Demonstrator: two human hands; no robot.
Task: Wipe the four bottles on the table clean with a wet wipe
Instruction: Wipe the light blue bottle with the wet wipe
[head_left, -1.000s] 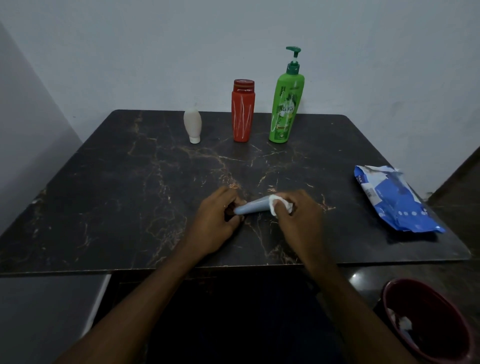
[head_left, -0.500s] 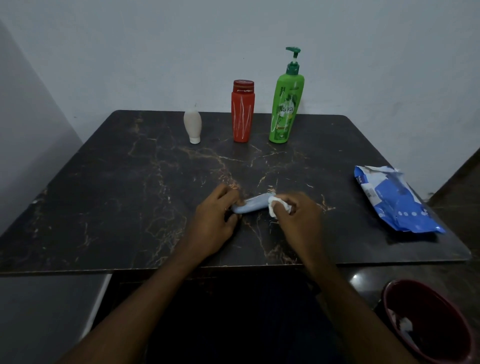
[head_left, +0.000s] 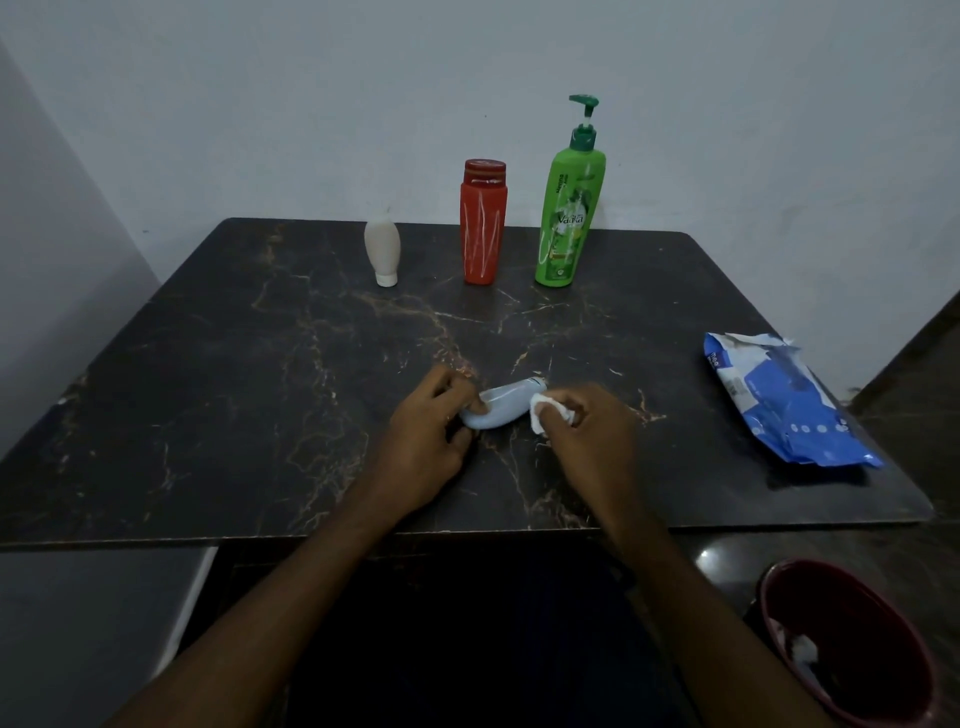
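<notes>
Here, a dark veined table (head_left: 208, 405) stands against a pale wall (head_left: 260, 104). The left hand (head_left: 421, 452) pinches the blue bottle (head_left: 506, 410), sideways near the front edge; the right hand (head_left: 592, 441) clamps a wet wipe (head_left: 540, 418) against it. Rightward, a blue packet (head_left: 779, 400); below, a maroon bin (head_left: 878, 623).

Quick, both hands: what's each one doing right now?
Left hand: grips one end of the pale blue bottle.
Right hand: pinches the white wet wipe against the bottle.

The blue bottle (head_left: 501, 410) lies sideways, white wipe (head_left: 540, 415) against it — white bottle (head_left: 382, 252), red bottle (head_left: 483, 228), green bottle (head_left: 569, 218) stand upright behind.
</notes>
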